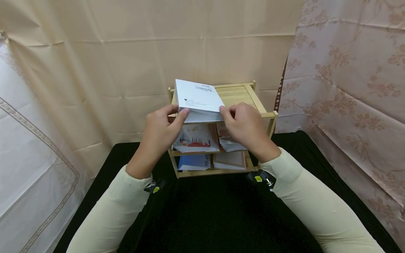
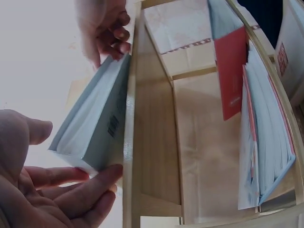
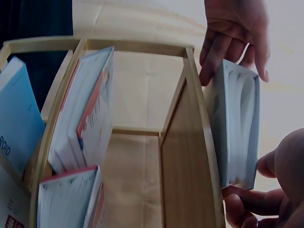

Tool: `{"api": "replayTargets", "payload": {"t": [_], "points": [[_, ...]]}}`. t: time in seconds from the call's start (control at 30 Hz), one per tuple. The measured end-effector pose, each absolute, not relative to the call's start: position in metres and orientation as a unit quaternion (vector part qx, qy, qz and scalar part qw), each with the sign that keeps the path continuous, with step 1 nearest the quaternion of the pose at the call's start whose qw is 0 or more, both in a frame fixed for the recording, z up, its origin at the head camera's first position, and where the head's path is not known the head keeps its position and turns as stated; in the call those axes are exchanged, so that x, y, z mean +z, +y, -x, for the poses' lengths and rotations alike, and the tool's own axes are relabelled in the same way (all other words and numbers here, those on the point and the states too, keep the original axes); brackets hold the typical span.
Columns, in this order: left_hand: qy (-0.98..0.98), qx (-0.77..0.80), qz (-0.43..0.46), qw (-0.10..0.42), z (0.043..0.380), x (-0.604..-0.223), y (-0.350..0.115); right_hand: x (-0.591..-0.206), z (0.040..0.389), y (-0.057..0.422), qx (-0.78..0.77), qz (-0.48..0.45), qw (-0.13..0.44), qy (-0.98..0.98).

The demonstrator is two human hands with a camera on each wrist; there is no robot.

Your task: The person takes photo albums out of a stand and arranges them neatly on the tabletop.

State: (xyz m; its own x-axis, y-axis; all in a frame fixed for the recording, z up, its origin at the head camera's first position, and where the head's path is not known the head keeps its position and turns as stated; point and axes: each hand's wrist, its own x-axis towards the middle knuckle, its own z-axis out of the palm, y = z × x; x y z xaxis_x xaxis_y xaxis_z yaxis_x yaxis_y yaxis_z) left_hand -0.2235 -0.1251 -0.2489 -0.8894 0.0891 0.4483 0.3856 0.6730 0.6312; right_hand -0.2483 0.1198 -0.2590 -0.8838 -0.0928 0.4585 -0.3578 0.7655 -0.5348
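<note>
pale cloth (image 1: 142, 63) hangs behind; left grip (image 1: 160, 127) and right grip (image 1: 244, 125) pinch the white book (image 1: 197, 95) at near corners, over the wooden rack (image 1: 235, 95); probably light, stiff, smooth; better support below.

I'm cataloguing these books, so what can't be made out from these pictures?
White book, head view: smaller cover print too small to read.
Right book on the middle shelf, head view: partly hidden by the right hand.
Blue book, right wrist view: cut off by the picture's left edge.
</note>
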Motion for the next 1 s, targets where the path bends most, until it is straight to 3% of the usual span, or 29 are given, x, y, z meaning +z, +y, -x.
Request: {"api": "replayTargets", "payload": {"t": [0.4,0.67,1.0], "points": [[-0.873,-0.428,0.085,0.219,0.22,-0.252,-0.14,-0.261,0.236,0.106,0.328,-0.122,0.212,-0.912],[-0.85,-0.468,0.062,0.234,0.212,-0.266,-0.154,-0.265,0.229,0.098,0.427,-0.118,0.175,-0.879],[-0.791,-0.537,0.07,0.285,0.195,-0.268,-0.163,-0.256,0.223,0.088,0.525,-0.116,0.179,-0.824]]}}
